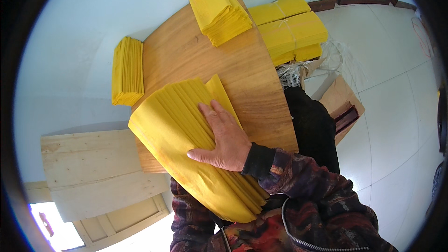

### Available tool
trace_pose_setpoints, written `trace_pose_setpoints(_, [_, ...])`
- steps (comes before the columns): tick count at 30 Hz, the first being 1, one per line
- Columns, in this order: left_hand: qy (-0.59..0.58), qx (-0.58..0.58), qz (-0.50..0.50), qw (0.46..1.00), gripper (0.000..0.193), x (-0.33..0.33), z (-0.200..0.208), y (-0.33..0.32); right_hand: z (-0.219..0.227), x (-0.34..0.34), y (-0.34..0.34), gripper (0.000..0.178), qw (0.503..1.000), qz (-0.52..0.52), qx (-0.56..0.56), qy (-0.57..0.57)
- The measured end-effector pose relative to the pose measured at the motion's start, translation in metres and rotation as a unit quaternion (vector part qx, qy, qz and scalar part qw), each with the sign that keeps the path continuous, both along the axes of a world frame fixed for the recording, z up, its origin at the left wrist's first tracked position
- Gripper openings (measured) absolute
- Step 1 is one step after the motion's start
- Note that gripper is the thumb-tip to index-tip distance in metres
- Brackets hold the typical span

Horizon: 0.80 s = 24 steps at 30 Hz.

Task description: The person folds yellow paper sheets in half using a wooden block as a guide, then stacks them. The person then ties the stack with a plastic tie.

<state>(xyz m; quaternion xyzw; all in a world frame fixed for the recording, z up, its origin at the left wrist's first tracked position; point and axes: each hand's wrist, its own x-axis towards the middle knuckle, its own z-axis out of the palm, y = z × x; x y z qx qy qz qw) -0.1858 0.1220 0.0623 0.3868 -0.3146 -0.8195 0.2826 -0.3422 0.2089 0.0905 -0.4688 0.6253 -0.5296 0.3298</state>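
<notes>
A fanned stack of folded yellow sheets, paper-like, (177,116) lies at a slant across the near end of the wooden table, its near end reaching over my lap. On its upper face rests my right hand (226,145), palm down, thumb spread away from the fingers. The layered folds run along the stack beside my fingertips. My left sleeve goes in under the stack's near left side; the left hand itself is hidden there.
One yellow stack (128,71) stands at the table's left edge, another (219,11) at its far end. Tied yellow bundles (293,30) sit beyond the right edge, near white plastic strands (291,73) and an open cardboard box (343,105). A wooden board (100,168) leans at left.
</notes>
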Motion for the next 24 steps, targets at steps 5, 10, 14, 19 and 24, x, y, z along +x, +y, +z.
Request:
trace_pose_setpoints(5, [-0.002, 0.000, 0.001, 1.000, 0.061, 0.000, 0.000, 0.000, -0.005, -0.003, -0.002, 0.106, 0.999, 0.017, 0.022, -0.018])
trace_pose_setpoints(10, [0.000, -0.004, 0.003, 1.000, 0.061, 0.002, 0.001, 0.001, -0.011, -0.005, -0.003, 0.107, 0.997, 0.034, 0.029, -0.055])
trace_pose_setpoints(14, [0.005, -0.004, 0.001, 1.000, 0.061, 0.002, 0.000, 0.000, -0.013, -0.004, -0.002, 0.106, 0.999, 0.009, 0.020, -0.047])
trace_pose_setpoints(19, [0.009, -0.007, -0.002, 1.000, 0.061, 0.002, 0.001, 0.000, -0.018, -0.006, -0.002, 0.105, 0.997, -0.027, -0.002, -0.067])
trace_pose_setpoints(24, [0.009, -0.007, -0.005, 1.000, 0.061, 0.001, 0.001, 0.000, -0.024, -0.007, -0.004, 0.105, 0.997, -0.035, 0.021, -0.062])
